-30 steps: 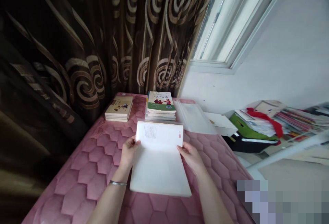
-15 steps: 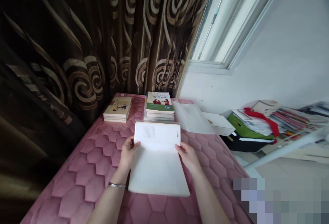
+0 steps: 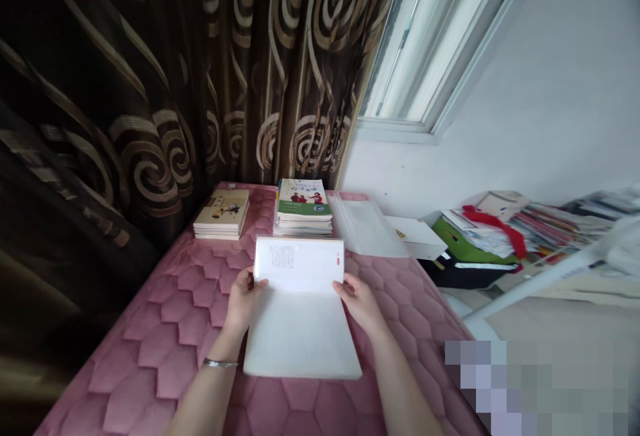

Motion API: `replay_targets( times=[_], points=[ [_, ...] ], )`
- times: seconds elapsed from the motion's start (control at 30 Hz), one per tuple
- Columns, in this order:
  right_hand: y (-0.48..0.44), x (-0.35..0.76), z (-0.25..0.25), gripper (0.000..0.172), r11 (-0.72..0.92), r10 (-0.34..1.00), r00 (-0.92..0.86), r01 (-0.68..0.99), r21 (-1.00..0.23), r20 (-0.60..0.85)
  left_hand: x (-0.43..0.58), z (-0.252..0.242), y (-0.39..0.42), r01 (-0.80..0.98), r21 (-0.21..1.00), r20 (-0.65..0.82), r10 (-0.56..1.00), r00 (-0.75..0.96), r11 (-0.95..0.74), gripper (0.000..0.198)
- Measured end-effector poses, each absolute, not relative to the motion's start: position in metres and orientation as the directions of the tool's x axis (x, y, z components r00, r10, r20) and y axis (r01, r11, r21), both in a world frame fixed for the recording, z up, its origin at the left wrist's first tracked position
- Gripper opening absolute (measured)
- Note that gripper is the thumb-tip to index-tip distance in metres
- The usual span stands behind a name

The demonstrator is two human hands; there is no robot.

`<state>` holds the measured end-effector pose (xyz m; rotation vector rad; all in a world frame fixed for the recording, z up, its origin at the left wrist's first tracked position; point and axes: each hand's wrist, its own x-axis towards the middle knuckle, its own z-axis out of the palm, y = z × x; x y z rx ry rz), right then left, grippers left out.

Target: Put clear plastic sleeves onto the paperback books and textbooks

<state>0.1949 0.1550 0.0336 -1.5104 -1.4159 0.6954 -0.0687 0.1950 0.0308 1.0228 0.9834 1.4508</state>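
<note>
An open book (image 3: 300, 309) with matte white pages lies flat on a pink quilted mattress (image 3: 165, 349) stitched in hexagons. The left hand (image 3: 241, 301) curls its fingers over the book's left edge, thumb on the page; the right hand (image 3: 361, 303) grips the right edge the same way. Beyond it stand a short stack of tan paperbacks (image 3: 221, 213) and a taller stack topped by a green cover (image 3: 303, 206), with a clear plastic sleeve (image 3: 367, 229) just beside. A brown swirl-patterned curtain (image 3: 200, 76) hangs behind.
</note>
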Motion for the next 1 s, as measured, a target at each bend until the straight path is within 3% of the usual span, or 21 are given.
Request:
replay_targets(
  times=[0.3,0.6,0.83,1.0],
  points=[
    [0.153,0.199,0.032,0.035,0.035,0.988,0.126,0.410,-0.911,0.094,-0.069,0.020,0.202,-0.194,0.975,0.085,0.990,-0.112,-0.105,0.025],
    [0.155,0.198,0.030,0.034,0.084,0.971,0.162,0.463,-0.882,0.178,-0.069,0.023,0.200,-0.189,0.971,0.126,0.986,-0.105,-0.144,0.029],
    [0.156,0.198,0.028,0.036,0.032,0.977,0.172,0.474,-0.880,0.128,-0.067,0.025,0.199,-0.163,0.975,0.132,0.983,-0.128,-0.153,0.021],
    [0.156,0.197,0.029,0.036,0.053,0.976,0.166,0.445,-0.894,0.141,-0.071,0.020,0.203,-0.126,0.983,0.123,0.986,-0.109,-0.136,0.030]
  ],
)
